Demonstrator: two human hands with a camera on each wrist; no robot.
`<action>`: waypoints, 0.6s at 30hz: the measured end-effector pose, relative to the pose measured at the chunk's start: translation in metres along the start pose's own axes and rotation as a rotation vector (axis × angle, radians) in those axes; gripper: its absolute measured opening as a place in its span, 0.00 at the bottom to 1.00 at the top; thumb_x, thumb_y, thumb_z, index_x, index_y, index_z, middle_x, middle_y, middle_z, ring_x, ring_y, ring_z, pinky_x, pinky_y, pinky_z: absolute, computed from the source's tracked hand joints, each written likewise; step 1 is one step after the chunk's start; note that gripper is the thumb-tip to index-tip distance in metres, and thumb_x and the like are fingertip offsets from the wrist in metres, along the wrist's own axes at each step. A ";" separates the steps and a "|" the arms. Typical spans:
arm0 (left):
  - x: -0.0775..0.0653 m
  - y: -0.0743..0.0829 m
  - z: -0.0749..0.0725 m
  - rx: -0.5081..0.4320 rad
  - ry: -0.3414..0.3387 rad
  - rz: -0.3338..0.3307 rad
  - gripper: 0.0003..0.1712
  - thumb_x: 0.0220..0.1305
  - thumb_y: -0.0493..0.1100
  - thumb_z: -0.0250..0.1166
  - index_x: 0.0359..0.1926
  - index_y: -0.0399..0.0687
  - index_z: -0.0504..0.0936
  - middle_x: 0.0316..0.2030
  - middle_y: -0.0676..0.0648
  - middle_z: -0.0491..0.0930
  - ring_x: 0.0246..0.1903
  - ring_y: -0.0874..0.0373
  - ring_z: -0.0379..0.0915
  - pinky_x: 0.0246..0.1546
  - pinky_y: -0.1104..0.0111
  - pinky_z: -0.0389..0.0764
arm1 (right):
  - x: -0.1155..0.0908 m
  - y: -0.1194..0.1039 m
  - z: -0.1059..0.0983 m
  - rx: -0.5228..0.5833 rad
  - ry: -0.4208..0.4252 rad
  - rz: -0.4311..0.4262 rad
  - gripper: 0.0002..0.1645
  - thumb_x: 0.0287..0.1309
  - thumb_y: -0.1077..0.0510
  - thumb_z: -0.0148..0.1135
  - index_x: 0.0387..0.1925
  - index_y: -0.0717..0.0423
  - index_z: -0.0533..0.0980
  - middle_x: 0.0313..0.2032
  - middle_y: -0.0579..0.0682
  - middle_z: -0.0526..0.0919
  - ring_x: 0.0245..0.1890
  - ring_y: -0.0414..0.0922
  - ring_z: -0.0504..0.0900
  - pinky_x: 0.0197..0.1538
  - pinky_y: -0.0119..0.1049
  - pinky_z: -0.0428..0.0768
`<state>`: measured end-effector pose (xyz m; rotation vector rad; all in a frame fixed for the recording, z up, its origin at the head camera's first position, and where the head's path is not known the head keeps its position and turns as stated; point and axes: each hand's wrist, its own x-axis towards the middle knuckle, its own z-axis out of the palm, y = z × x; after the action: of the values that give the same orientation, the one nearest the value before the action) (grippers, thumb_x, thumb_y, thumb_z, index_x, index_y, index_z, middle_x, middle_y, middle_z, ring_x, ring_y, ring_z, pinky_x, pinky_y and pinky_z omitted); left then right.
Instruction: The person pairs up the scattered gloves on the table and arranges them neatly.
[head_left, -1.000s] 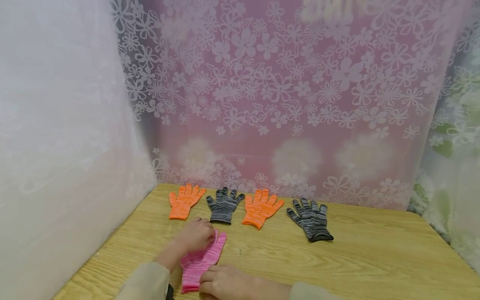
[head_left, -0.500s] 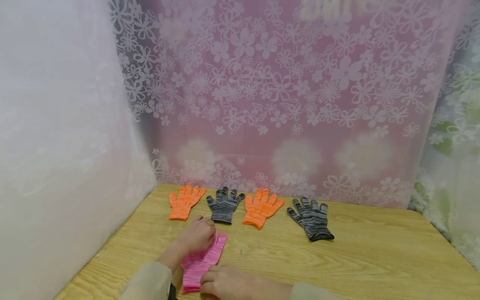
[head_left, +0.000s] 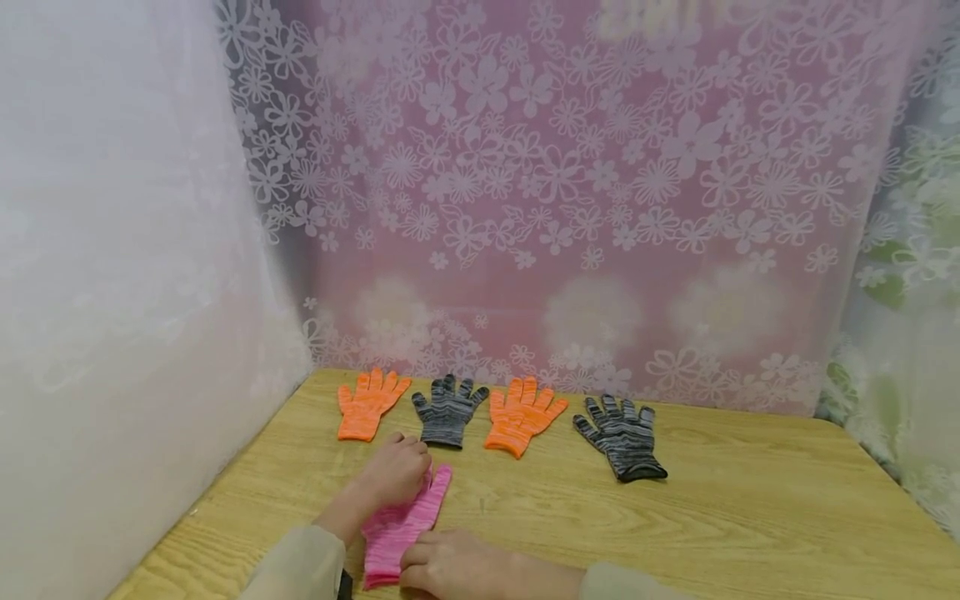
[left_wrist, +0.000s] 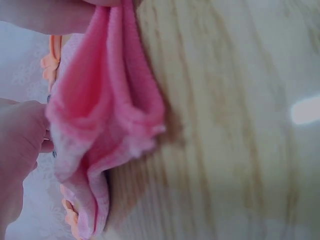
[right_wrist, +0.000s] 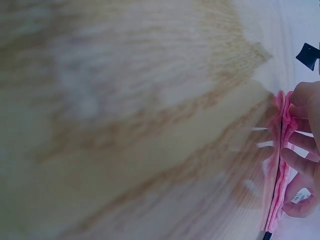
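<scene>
A pink knitted glove [head_left: 397,533] lies near the front left of the wooden table, its cuff toward the person. My left hand [head_left: 401,471] grips it at the finger end, with curled fingers covering most of the glove's fingers. Only one pink finger sticks out to the right of that hand. At the lower right side, by the cuff, my right hand [head_left: 453,562] pinches the edge. In the left wrist view the pink cuff [left_wrist: 110,110] gapes, its folds drawn up toward the fingers above. The right wrist view shows the glove edge-on [right_wrist: 280,170].
Behind lie an orange glove [head_left: 360,421], a grey-black glove [head_left: 447,417], another orange glove [head_left: 517,425] and another grey-black one [head_left: 622,442], in a row with fingers pointing away. A flowered pink curtain [head_left: 570,208] rises behind the table [head_left: 750,500]; a white sheet [head_left: 150,292] borders the left.
Both hands keep their places on the pink glove, with hardly any motion. The other gloves lie as before; the view itself shifts very slightly.
</scene>
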<state>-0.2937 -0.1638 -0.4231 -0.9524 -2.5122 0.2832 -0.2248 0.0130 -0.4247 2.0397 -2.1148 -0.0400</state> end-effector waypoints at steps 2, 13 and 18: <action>0.000 0.000 0.001 0.004 0.010 -0.010 0.08 0.54 0.41 0.62 0.20 0.50 0.77 0.21 0.54 0.71 0.27 0.57 0.70 0.34 0.63 0.69 | 0.000 0.000 0.000 -0.003 0.003 -0.002 0.14 0.65 0.51 0.51 0.47 0.48 0.78 0.46 0.41 0.79 0.47 0.33 0.74 0.53 0.18 0.65; -0.002 -0.001 0.004 -0.005 -0.032 -0.008 0.08 0.56 0.42 0.61 0.21 0.51 0.78 0.22 0.55 0.73 0.28 0.57 0.71 0.34 0.64 0.70 | -0.001 0.000 0.001 -0.002 0.032 -0.010 0.13 0.65 0.52 0.52 0.46 0.49 0.78 0.46 0.41 0.79 0.47 0.33 0.74 0.52 0.18 0.66; -0.005 -0.005 0.005 -0.061 -0.008 0.033 0.08 0.52 0.39 0.64 0.19 0.54 0.81 0.23 0.56 0.76 0.27 0.59 0.72 0.34 0.63 0.71 | -0.001 0.000 0.004 -0.025 0.075 -0.019 0.12 0.64 0.52 0.53 0.45 0.49 0.79 0.45 0.42 0.79 0.46 0.34 0.74 0.52 0.18 0.66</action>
<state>-0.2954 -0.1709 -0.4271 -1.0185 -2.5270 0.2222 -0.2250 0.0138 -0.4290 2.0149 -2.0405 0.0075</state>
